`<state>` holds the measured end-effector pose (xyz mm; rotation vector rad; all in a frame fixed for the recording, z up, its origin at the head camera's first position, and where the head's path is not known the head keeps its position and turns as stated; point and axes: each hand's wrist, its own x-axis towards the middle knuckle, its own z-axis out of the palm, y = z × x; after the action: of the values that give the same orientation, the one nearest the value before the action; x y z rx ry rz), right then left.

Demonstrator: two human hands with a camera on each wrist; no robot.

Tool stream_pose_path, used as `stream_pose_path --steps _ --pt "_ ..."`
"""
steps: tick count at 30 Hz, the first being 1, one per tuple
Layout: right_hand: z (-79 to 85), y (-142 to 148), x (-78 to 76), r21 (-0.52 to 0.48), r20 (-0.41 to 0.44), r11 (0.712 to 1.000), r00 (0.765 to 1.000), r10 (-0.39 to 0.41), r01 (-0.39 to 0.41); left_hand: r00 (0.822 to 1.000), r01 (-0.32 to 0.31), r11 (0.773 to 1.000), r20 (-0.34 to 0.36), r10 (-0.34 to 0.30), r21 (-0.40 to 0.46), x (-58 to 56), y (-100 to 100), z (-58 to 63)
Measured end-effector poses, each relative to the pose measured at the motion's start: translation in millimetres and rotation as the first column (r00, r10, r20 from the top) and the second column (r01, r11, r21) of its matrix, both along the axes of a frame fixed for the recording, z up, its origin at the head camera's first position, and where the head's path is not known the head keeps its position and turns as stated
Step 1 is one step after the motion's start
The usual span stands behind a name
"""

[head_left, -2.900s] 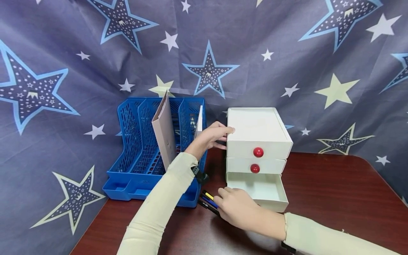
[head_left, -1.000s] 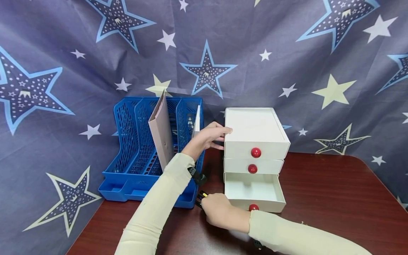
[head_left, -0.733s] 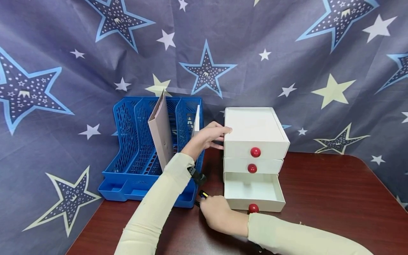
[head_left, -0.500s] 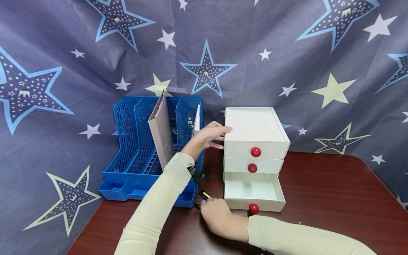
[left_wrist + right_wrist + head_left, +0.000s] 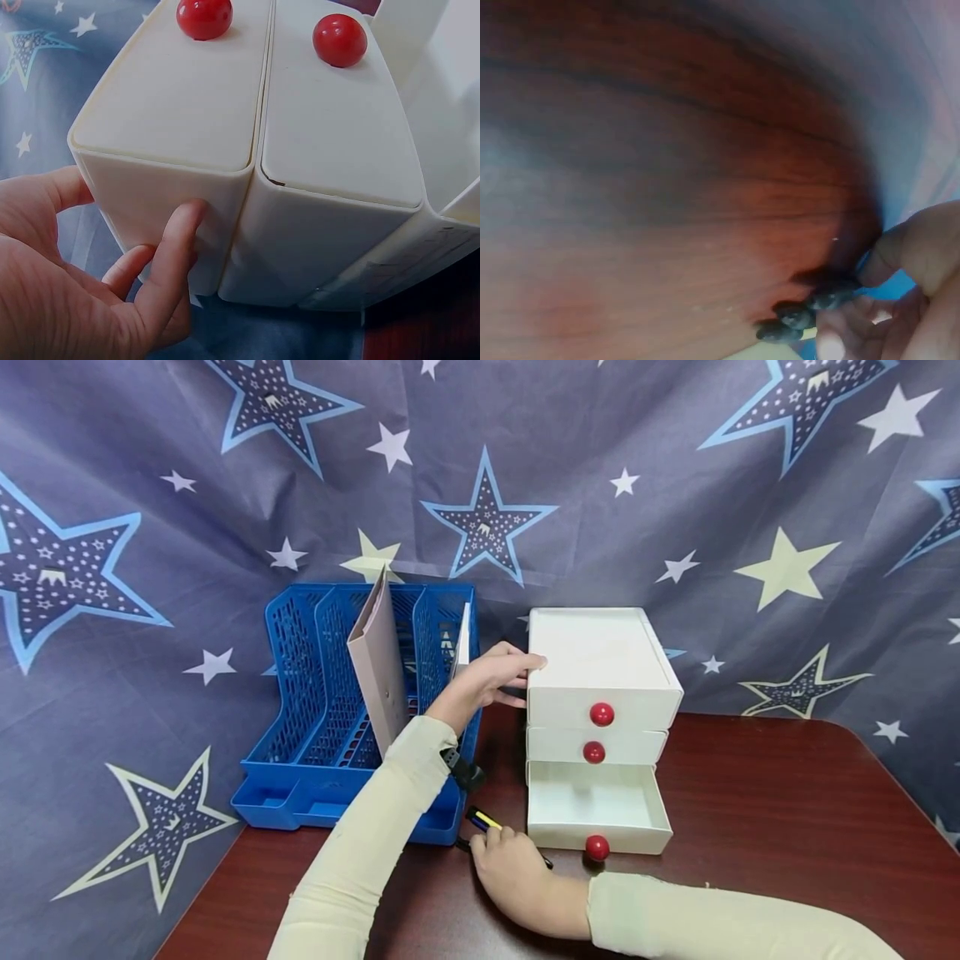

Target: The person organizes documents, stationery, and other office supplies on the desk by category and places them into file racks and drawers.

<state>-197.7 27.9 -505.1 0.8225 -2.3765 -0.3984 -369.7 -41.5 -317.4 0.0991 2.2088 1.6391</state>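
Observation:
In the head view, my left hand (image 5: pixel 495 675) rests at the upper left edge of a white drawer unit (image 5: pixel 600 647), thumb on the top panel. The left wrist view has its fingertips against the unit's side wall (image 5: pixel 142 195). My right hand (image 5: pixel 517 872), low over the table, grips a bundle of pens (image 5: pixel 483 819). A yellow-and-blue end and a black end stick out at the left, and a black tip shows to the right. Several dark pen ends (image 5: pixel 781 330) poke from the fingers in the right wrist view; the rest is hidden.
The unit's bottom drawer (image 5: pixel 555 838) stands pulled out, bare inside; two drawers above are closed, all with red knobs. A blue file rack (image 5: pixel 322 789) holds a pinkish folder (image 5: pixel 378 672) and a white item. Behind the dark red table (image 5: pixel 780 810) hangs a star-patterned cloth.
Over the earlier frames my right hand has moved left with the pens, away from the open drawer's front, then slightly down. A black tip now shows beyond it. My left hand stays put.

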Motion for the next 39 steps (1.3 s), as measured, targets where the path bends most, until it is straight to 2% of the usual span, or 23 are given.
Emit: stream_pose_path --steps 4,11,17,24,30,36,39 --pt "-2.3 4.0 1.8 0.017 -0.025 1.000 1.000 0.014 -0.014 1.000 -0.009 1.000 0.002 0.009 -0.006 0.6 -0.1 -0.2" --pt "-5.1 11.1 3.7 0.081 -0.001 0.996 1.000 0.023 -0.023 1.000 -0.014 1.000 0.005 0.014 0.011 1.9 0.0 -1.0" --pt "-5.9 17.7 0.6 0.039 -0.083 0.995 0.992 0.093 -0.090 1.000 -0.018 1.000 -0.007 0.018 -0.018 2.5 0.0 -0.6" --pt "-2.1 27.3 -0.8 0.006 -0.112 0.983 0.977 0.183 -0.183 1.000 -0.014 1.000 -0.011 0.014 -0.010 2.0 -0.6 0.0" --pt "8.9 34.9 -2.2 -0.002 -0.174 0.963 0.949 0.264 -0.269 1.000 -0.011 1.000 -0.011 0.011 -0.006 1.9 -1.2 -0.6" --pt "29.0 43.1 -5.6 -0.015 -0.173 0.955 0.941 0.289 -0.296 1.000 -0.010 1.000 -0.005 0.010 -0.002 1.9 -1.0 -0.4" --pt "41.6 48.2 -8.5 -0.026 -0.208 0.949 0.930 0.302 -0.314 1.000 -0.004 1.000 -0.003 0.004 0.003 2.0 -0.7 -0.6"
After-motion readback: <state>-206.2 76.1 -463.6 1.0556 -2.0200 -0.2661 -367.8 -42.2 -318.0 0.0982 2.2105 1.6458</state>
